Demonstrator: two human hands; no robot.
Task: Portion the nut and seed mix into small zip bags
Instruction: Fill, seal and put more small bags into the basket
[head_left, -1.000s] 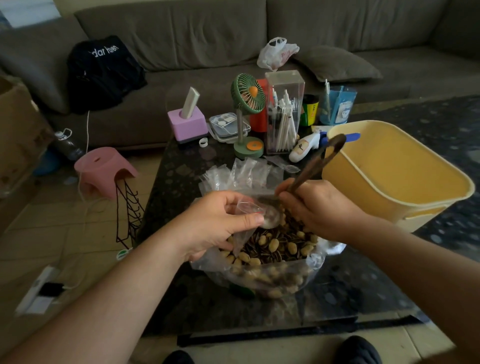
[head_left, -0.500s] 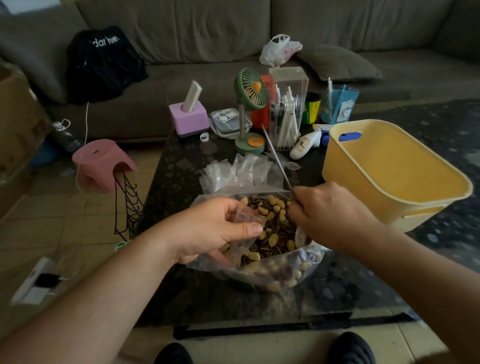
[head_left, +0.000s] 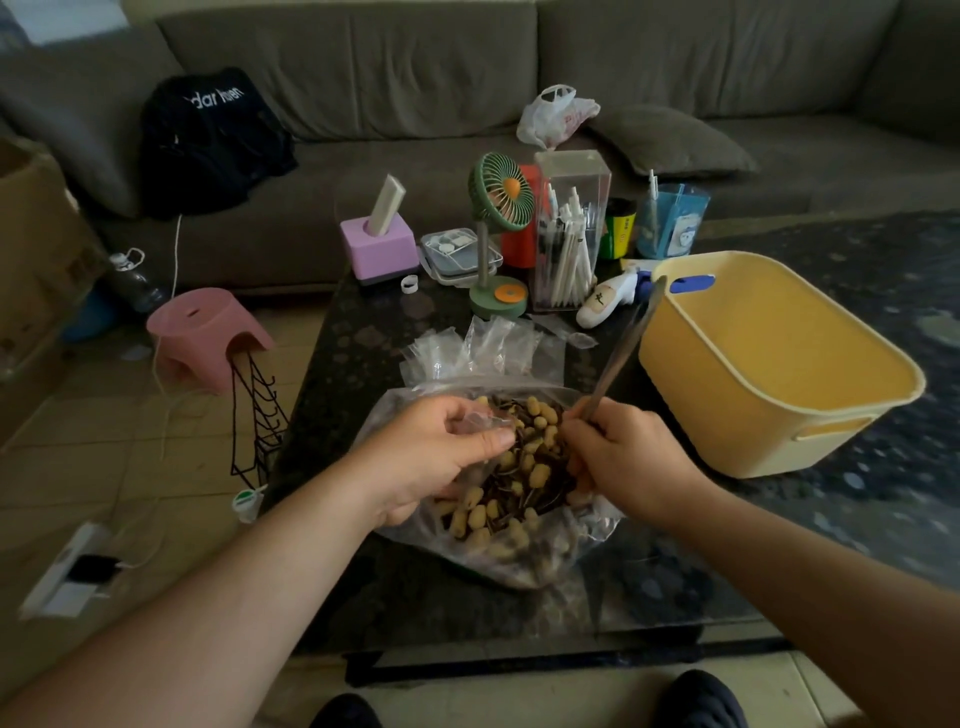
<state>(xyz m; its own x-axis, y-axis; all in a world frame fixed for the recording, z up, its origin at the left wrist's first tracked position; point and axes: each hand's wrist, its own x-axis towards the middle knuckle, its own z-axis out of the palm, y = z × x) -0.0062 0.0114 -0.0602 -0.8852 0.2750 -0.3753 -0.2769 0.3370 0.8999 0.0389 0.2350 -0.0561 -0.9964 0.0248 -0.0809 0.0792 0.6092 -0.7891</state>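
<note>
While your left hand pinches a small zip bag over the large bag of nut and seed mix, your right hand grips a spoon handle that slants up toward the yellow tub. More empty zip bags lie just behind on the dark table.

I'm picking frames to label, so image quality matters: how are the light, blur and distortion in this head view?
Head view: dim, soft light from the upper left; the spoon handle above the right hand is streaked with motion blur; the left hand and nut and seed mix are fairly sharp; wide-angle bending curves the sofa and stretches the yellow basket.
</note>
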